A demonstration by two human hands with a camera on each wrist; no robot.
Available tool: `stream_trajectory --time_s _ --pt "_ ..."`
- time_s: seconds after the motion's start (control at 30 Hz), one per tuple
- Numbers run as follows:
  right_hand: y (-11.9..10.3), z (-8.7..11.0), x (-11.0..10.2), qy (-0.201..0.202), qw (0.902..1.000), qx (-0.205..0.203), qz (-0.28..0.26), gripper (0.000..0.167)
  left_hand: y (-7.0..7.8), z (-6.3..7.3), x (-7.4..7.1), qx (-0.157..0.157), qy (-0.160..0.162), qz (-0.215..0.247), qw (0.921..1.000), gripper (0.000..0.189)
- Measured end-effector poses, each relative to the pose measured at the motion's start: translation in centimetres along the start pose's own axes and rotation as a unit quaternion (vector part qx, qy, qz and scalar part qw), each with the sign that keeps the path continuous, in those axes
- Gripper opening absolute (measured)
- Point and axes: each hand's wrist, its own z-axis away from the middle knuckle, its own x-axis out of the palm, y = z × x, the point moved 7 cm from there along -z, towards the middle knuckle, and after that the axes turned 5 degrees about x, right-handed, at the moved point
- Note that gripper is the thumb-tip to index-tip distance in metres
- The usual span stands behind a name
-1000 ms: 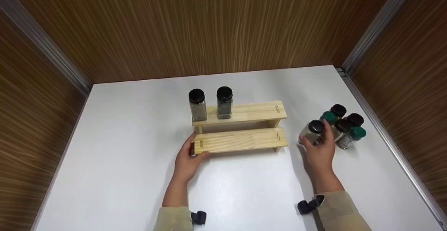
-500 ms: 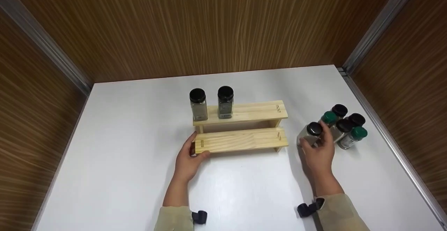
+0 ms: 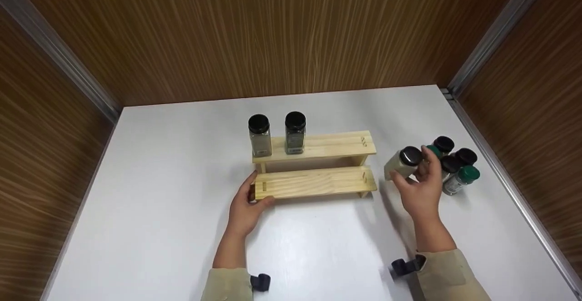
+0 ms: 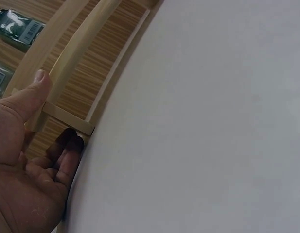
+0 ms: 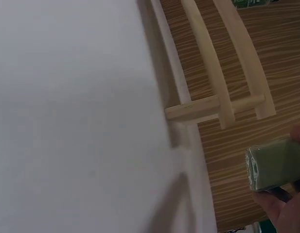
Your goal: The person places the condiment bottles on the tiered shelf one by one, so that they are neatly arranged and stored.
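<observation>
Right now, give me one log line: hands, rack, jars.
left hand: grips rack, left end | right hand: holds black-capped jar off table | upper shelf: two jars | right of rack: five jars

The left grip (image 3: 244, 210) clasps, the right grip (image 3: 421, 194) pinches, both forearms (image 3: 230, 250) reaching forward.

In the right-wrist view, the held jar (image 5: 276, 166) is cut off by the right edge. In the head view, the rear green cap (image 3: 435, 151) is partly covered by the right hand (image 3: 422, 194); the left hand (image 3: 245, 208) is partly hidden by the lower shelf (image 3: 316, 183); the right wrist clip (image 3: 401, 268) is blurred.
</observation>
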Motion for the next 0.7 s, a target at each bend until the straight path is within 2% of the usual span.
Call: stream_trajectory --time_s 0.17,0.3,0.53,0.7 --pt "-1.9 -0.8 1.0 -0.011 0.9992 -0.018 -0.034 0.076 -0.1 0.0 0.0 -0.001 0.002 -0.002 1.0 0.089" --pt "-3.2 -1.3 2.2 -0.035 0.9972 -0.035 -0.056 0.075 -0.3 -0.1 -0.1 0.0 0.005 -0.002 1.0 0.089" --pt "-5.5 -2.3 4.2 -0.066 0.9944 -0.066 -0.051 0.074 -0.4 -0.2 0.1 -0.003 -0.001 0.017 0.9998 0.088" --pt "-6.7 -2.8 6.0 -0.082 0.9931 -0.063 -0.054 0.074 -0.2 -0.1 0.1 -0.006 0.002 0.014 0.9999 0.088"
